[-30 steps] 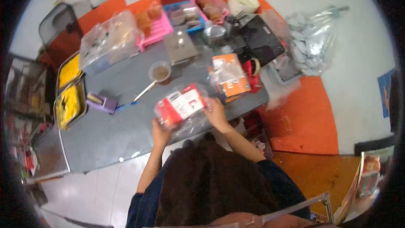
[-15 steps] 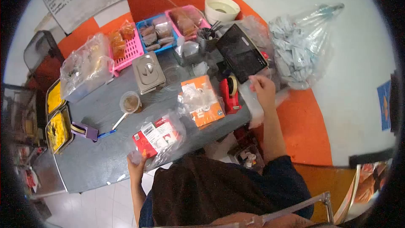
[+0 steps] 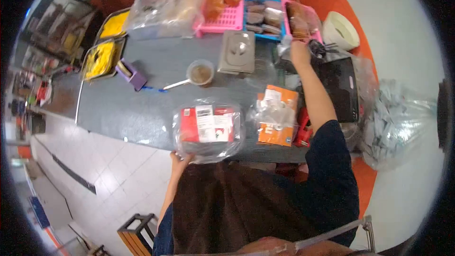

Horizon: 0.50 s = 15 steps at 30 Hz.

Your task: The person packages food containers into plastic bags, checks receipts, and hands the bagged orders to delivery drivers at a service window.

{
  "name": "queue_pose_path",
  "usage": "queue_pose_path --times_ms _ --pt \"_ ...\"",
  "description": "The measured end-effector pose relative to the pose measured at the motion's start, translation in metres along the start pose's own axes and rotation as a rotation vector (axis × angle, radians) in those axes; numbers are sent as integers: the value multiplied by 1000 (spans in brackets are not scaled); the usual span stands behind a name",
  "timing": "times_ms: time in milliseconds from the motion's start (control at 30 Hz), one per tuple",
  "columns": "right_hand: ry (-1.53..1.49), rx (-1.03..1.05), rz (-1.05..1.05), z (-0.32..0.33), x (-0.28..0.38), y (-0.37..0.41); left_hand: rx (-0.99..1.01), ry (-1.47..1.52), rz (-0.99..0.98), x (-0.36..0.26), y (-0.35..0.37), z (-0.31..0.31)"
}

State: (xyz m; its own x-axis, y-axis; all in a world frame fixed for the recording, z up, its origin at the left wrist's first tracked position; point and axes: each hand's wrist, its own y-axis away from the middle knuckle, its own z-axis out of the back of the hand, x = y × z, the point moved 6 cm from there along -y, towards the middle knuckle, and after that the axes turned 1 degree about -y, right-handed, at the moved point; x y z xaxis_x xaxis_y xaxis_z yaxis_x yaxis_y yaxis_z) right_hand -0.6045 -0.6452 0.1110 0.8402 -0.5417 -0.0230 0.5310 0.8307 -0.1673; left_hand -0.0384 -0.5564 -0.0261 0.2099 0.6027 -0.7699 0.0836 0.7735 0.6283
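A red box with white labels [image 3: 206, 125] lies inside a clear plastic bag [image 3: 204, 153] near the table's front edge. My left hand [image 3: 181, 161] is closed on the lower left corner of that bag. Farther back, my right hand [image 3: 300, 54] reaches over a clear container [image 3: 283, 53], beside the pink basket and a holder with black utensils [image 3: 322, 47]. Its fingers are blurred and partly hidden, so what they touch does not show. Below my right forearm lies an orange box [image 3: 278, 130] with clear plastic on top, next to a red tape dispenser [image 3: 304, 132].
A lidded steel container [image 3: 237, 52], a cup of brown contents [image 3: 200, 73] and a purple tape dispenser [image 3: 130, 75] stand on the table. Behind are a pink basket [image 3: 222, 23], a blue basket [image 3: 265, 36] and a black tablet-like device [image 3: 339, 83]. Yellow-filled trays [image 3: 102, 61] sit left.
My right hand has moved from beside the black device to the back of the table near the clear container. My left hand stays at the bag's corner. The view has turned left.
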Motion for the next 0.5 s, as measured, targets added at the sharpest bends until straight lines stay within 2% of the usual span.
queue_pose_path --times_ms 33,67,133,167,200,300,367,400,433,500 --pt "12 -47 33 6 2 0 71 77 -46 1 3 -5" --pt "26 -95 64 10 3 1 49 88 -37 4 6 -3" --pt "-38 -195 132 12 1 -1 164 11 17 -9 18 -13" --pt "-87 -241 230 21 3 6 157 -10 -42 -21 26 -18" --pt "-88 -239 236 19 3 5 153 -6 -40 -20 24 -15" --pt "-147 -22 97 0 -22 -11 272 -70 -95 -22 19 -16" --pt "-87 -27 30 42 -7 14 344 -166 72 -19 22 -17" --pt "-30 -34 -35 72 3 31 353 -171 68 -24 25 -17" --pt "27 -130 -70 104 15 49 404 -173 87 -29 31 -21" --pt "-142 -387 -30 180 57 103 464 -175 107 -44 44 -26"
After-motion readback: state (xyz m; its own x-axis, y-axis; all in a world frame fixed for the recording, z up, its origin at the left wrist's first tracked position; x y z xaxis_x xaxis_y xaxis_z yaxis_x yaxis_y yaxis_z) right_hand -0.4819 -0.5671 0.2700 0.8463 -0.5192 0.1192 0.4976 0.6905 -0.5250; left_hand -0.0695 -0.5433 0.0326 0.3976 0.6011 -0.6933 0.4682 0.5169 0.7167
